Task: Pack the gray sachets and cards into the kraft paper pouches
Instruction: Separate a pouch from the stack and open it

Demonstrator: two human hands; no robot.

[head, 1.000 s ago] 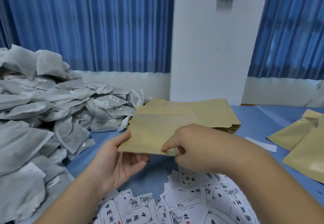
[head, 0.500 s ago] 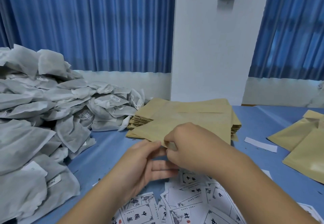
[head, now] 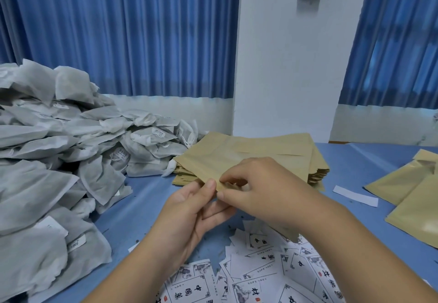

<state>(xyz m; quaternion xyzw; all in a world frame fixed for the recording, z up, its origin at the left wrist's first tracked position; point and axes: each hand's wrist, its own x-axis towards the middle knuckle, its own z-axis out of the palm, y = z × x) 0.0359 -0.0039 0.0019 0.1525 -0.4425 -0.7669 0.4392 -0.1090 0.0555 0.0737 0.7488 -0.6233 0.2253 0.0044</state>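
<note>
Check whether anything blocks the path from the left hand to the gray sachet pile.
Nothing visible does. Only bare blue table lies between the left hand and the sachet pile; it and the right hand pinch a pouch at its edge.

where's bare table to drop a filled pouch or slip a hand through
Bare blue table lies between the sachet heap and the pouch stack, and between that stack and the loose pouches at right, around a white paper strip. Crowded: sachets fill the left, cards the near edge.

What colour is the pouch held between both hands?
The kraft paper pouch is plain tan-brown, unprinted; the head view shows it best.
</note>
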